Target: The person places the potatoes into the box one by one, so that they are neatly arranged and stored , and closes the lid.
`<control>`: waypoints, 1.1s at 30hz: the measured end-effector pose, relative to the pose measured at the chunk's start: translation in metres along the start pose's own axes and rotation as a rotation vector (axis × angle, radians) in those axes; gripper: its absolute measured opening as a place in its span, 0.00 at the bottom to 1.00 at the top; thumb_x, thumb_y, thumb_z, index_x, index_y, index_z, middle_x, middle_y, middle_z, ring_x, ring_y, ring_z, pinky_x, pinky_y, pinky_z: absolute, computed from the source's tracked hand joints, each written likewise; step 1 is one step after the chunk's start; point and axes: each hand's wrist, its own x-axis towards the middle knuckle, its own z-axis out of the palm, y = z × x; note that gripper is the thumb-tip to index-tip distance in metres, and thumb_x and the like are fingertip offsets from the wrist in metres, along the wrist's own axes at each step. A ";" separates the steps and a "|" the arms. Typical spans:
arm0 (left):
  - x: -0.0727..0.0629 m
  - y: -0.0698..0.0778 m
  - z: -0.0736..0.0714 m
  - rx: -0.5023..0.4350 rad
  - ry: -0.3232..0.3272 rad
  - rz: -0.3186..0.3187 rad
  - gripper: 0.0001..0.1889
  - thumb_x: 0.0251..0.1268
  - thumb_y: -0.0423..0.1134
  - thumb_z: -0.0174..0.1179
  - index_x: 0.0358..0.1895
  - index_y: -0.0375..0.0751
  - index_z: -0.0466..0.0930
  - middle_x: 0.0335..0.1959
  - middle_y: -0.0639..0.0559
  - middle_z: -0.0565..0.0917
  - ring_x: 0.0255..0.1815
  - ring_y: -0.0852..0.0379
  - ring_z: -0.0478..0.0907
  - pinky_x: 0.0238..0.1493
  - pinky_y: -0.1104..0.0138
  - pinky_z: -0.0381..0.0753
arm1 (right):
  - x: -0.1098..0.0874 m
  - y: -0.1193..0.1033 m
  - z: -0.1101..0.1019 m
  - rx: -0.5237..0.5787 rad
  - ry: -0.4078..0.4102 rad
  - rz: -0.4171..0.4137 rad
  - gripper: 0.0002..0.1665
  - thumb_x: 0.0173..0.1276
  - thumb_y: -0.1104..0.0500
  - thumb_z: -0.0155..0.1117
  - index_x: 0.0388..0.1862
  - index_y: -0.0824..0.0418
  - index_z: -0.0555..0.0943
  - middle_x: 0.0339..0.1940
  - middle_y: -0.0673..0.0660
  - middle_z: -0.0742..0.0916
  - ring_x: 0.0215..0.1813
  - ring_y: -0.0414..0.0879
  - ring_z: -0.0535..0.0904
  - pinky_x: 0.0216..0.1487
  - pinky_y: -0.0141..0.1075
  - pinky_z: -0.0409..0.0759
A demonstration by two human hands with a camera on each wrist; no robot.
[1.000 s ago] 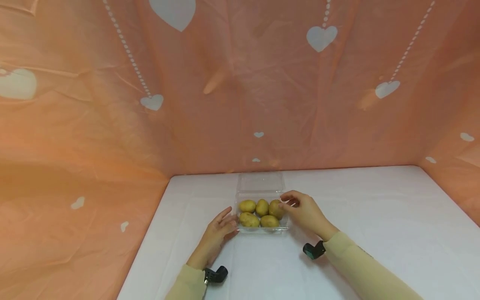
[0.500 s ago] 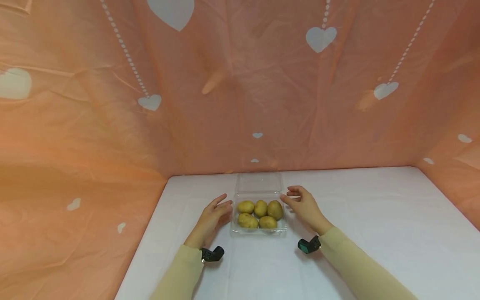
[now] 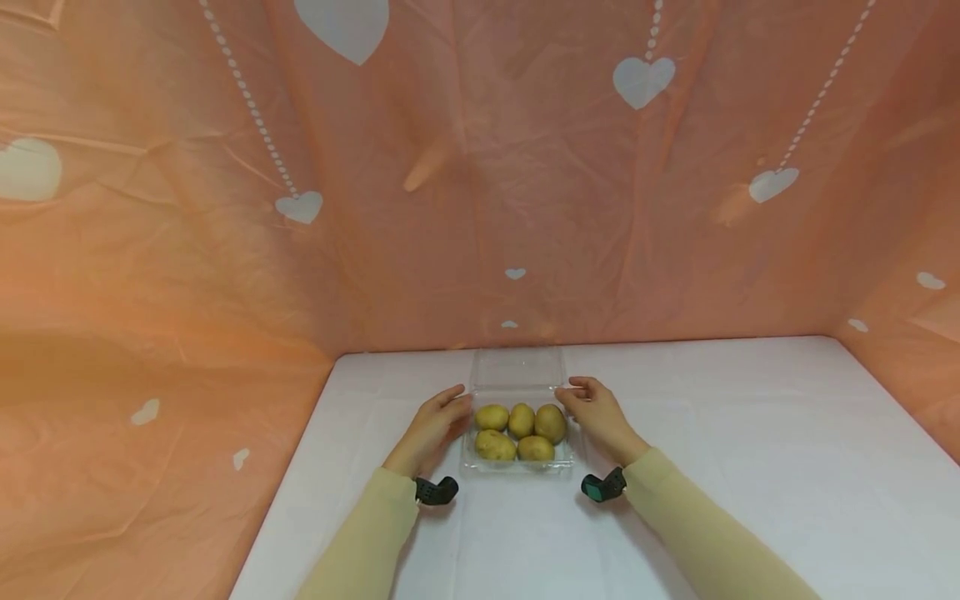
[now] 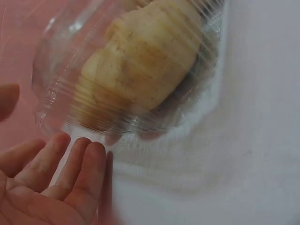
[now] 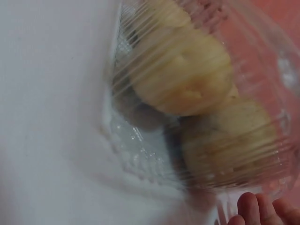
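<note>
In the head view a clear plastic clamshell box (image 3: 516,467) stands on the table, its lid (image 3: 517,367) folded open toward the back. Several yellow-brown potatoes (image 3: 496,446) lie inside in two rows. My left hand (image 3: 435,425) is at the box's left side, fingers extended toward its wall; the left wrist view has the fingertips (image 4: 96,152) right below the box edge. At the right side, near the back corner, is my right hand (image 3: 597,417) with fingers slightly bent. Only its fingertips (image 5: 248,206) show in the right wrist view, close to the box wall.
A white cloth covers the table (image 3: 735,433). An orange sheet (image 3: 517,183) printed with pale hearts hangs behind and along both sides. A black wrist camera (image 3: 437,492) is on the left wrist, another camera (image 3: 603,486) on the right.
My right hand has drawn off the rightmost potato to the box's right side. My left hand has moved farther forward along the left side. The potatoes keep their arrangement.
</note>
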 end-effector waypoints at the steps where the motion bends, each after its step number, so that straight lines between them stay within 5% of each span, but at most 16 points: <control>1: 0.001 0.000 0.001 0.004 0.006 -0.009 0.30 0.72 0.36 0.54 0.71 0.27 0.57 0.66 0.33 0.69 0.59 0.51 0.71 0.63 0.58 0.71 | 0.000 0.000 0.000 -0.001 0.002 -0.002 0.35 0.70 0.48 0.62 0.65 0.69 0.68 0.51 0.65 0.82 0.44 0.51 0.79 0.45 0.36 0.77; 14: 0.002 -0.001 0.009 0.021 -0.013 0.012 0.27 0.75 0.33 0.48 0.72 0.29 0.56 0.68 0.33 0.67 0.68 0.45 0.64 0.67 0.55 0.66 | -0.001 -0.001 0.002 -0.002 0.004 -0.016 0.31 0.71 0.51 0.60 0.64 0.70 0.68 0.50 0.64 0.83 0.47 0.52 0.80 0.49 0.39 0.78; 33: 0.001 0.001 0.006 0.000 -0.013 -0.019 0.29 0.74 0.35 0.51 0.75 0.39 0.56 0.66 0.34 0.69 0.62 0.47 0.69 0.65 0.55 0.69 | -0.003 -0.004 -0.003 0.001 -0.023 -0.078 0.32 0.72 0.50 0.60 0.68 0.66 0.67 0.56 0.66 0.80 0.56 0.57 0.77 0.51 0.43 0.81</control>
